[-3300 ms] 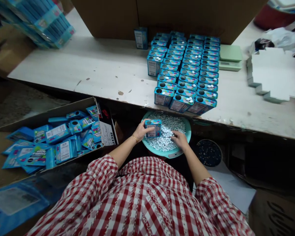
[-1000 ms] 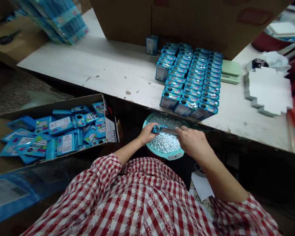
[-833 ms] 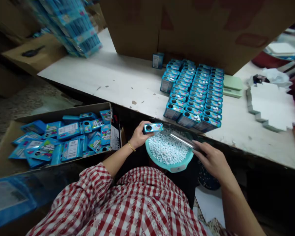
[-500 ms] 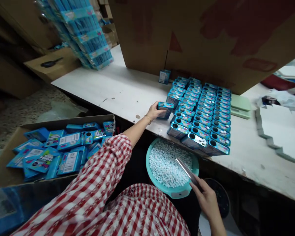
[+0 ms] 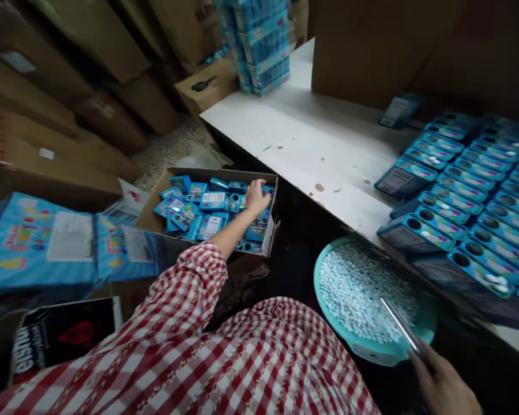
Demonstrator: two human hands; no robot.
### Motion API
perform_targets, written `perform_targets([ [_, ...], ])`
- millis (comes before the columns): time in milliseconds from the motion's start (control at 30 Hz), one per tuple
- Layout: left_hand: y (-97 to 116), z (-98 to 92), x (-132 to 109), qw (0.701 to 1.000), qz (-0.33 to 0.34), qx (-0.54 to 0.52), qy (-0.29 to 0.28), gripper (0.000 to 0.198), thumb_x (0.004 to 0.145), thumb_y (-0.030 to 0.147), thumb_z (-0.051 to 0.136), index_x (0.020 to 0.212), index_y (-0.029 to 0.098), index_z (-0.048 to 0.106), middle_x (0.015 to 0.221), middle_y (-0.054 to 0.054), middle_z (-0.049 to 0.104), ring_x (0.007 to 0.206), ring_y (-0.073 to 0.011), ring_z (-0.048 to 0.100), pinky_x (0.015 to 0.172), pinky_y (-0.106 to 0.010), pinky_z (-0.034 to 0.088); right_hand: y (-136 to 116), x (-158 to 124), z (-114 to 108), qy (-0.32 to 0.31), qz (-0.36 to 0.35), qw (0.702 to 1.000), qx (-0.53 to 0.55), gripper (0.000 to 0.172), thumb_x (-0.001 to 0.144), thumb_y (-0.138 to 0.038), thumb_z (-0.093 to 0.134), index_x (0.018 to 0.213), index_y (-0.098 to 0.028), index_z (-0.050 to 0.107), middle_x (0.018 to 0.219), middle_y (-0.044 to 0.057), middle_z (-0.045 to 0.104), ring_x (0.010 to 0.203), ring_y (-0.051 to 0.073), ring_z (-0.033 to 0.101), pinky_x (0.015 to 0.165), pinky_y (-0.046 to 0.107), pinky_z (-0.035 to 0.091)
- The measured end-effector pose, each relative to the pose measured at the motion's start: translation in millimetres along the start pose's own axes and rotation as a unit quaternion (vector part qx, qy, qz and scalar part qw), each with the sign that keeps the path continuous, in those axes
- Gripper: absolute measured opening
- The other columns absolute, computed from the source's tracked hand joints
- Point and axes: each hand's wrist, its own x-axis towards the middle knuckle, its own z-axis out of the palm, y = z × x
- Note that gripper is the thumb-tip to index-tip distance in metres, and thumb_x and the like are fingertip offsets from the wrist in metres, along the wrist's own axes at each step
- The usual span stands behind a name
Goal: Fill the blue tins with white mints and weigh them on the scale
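Wrapped around a metal tube (image 5: 395, 317), my right grip (image 5: 441, 383) sits at the lower right of the frame, the tube slanting over the white pellets (image 5: 358, 288) in a turquoise bowl (image 5: 354, 346). My left grip (image 5: 256, 199), left of the upper centre, is over the blue packs (image 5: 211, 200) inside an open carton (image 5: 150, 216); I cannot tell how far open it is or whether it has hold of 1. Blue containers (image 5: 471, 184) with round openings stand in rows on the worktop (image 5: 341, 144) at the right.
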Motion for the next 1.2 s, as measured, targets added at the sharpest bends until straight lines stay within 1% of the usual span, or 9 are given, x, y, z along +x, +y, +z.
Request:
perform_targets([
  [67, -37, -16.8, -7, 0.996, -0.039, 0.035, -0.074, 0.054, 0.062, 0.011, 0.064, 0.114, 0.011, 0.050, 0.117, -0.015, 0.053, 0.116, -0.0292, 0.048, 0.100, -0.042, 0.037, 6, -1, -3, -0.015, -0.005, 1.000, -0.022, 0.054, 0.081, -0.056, 0.036, 0.113, -0.022, 0.064, 0.102, 0.013, 0.068, 0.067, 0.030, 0.066, 0.050, 0.038, 0.049],
  [167, -59, -5.9, 0, 0.993, -0.059, -0.005, -0.102, 0.074, 0.062, 0.013, 0.068, 0.128, 0.010, 0.037, 0.133, -0.018, 0.043, 0.126, -0.0276, 0.040, 0.104, -0.037, 0.033, 5, -7, -3, -0.024, -0.002, 0.999, -0.028, 0.053, 0.081, -0.055, 0.037, 0.113, -0.023, 0.064, 0.102, 0.013, 0.068, 0.068, 0.029, 0.067, 0.051, 0.037, 0.049],
  [333, -47, 29.7, 32, 0.988, -0.136, -0.043, -0.063, 0.075, 0.054, 0.020, 0.076, 0.122, 0.012, 0.044, 0.124, -0.017, 0.049, 0.119, -0.0301, 0.047, 0.100, -0.042, 0.035, -9, -19, 6, -0.004, 0.000, 1.000, -0.013, 0.053, 0.081, -0.053, 0.035, 0.111, -0.021, 0.065, 0.104, 0.011, 0.067, 0.077, 0.029, 0.066, 0.056, 0.035, 0.050],
  [467, -36, 9.0, 36, 0.992, -0.114, -0.055, -0.028, 0.046, 0.055, 0.020, 0.075, 0.097, 0.014, 0.057, 0.105, -0.009, 0.054, 0.105, -0.0245, 0.054, 0.094, -0.038, 0.040, -8, -23, 17, 0.010, 0.000, 1.000, 0.009, 0.054, 0.079, -0.055, 0.037, 0.112, -0.022, 0.064, 0.100, 0.009, 0.068, 0.076, 0.028, 0.066, 0.055, 0.034, 0.050],
  [700, 33, -68.0, -57, 0.985, 0.116, -0.123, -0.023, 0.037, 0.063, 0.033, 0.068, 0.094, 0.020, 0.053, 0.085, -0.001, 0.059, 0.079, -0.0166, 0.058, 0.075, -0.028, 0.046, -23, -14, 9, 0.042, -0.030, 0.998, -0.027, 0.048, 0.082, -0.046, 0.035, 0.110, -0.019, 0.063, 0.091, 0.009, 0.067, 0.073, 0.025, 0.064, 0.058, 0.033, 0.047],
  [800, 64, -60.9, -122, 0.969, 0.154, -0.095, -0.169, 0.040, 0.062, 0.034, 0.068, 0.097, 0.021, 0.053, 0.089, -0.002, 0.062, 0.079, -0.0188, 0.060, 0.073, -0.030, 0.047, -37, -16, -8, 0.035, -0.016, 0.997, -0.066, 0.044, 0.087, -0.040, 0.033, 0.116, -0.019, 0.059, 0.096, 0.008, 0.065, 0.075, 0.022, 0.063, 0.056, 0.030, 0.043],
  [967, 82, -13.7, -198, 0.842, 0.191, -0.068, -0.499, 0.049, 0.058, 0.028, 0.067, 0.106, 0.024, 0.056, 0.103, -0.004, 0.063, 0.092, -0.0239, 0.061, 0.082, -0.034, 0.047, -38, -22, -27, 0.030, 0.014, 0.992, -0.118, 0.038, 0.090, -0.033, 0.035, 0.119, -0.021, 0.056, 0.100, 0.008, 0.062, 0.078, 0.019, 0.062, 0.054, 0.026, 0.038],
  [1100, 76, 4.6, -200, 0.667, 0.074, -0.182, -0.719, 0.052, 0.061, 0.038, 0.067, 0.111, 0.025, 0.055, 0.114, -0.002, 0.060, 0.102, -0.0218, 0.057, 0.090, -0.034, 0.043, -32, -24, -24, 0.007, -0.002, 0.989, -0.148, 0.034, 0.090, -0.029, 0.037, 0.116, -0.020, 0.057, 0.096, 0.009, 0.062, 0.078, 0.019, 0.062, 0.055, 0.025, 0.037],
  [1200, 65, 0.0, -186, 0.579, -0.045, -0.235, -0.780, 0.075, 0.060, 0.035, 0.070, 0.129, 0.027, 0.041, 0.120, -0.004, 0.057, 0.105, -0.0212, 0.057, 0.090, -0.036, 0.043, -39, -13, -10, -0.025, -0.001, 0.992, -0.124, 0.033, 0.089, -0.026, 0.040, 0.116, -0.020, 0.056, 0.100, 0.009, 0.062, 0.082, 0.018, 0.061, 0.060, 0.024, 0.039],
])
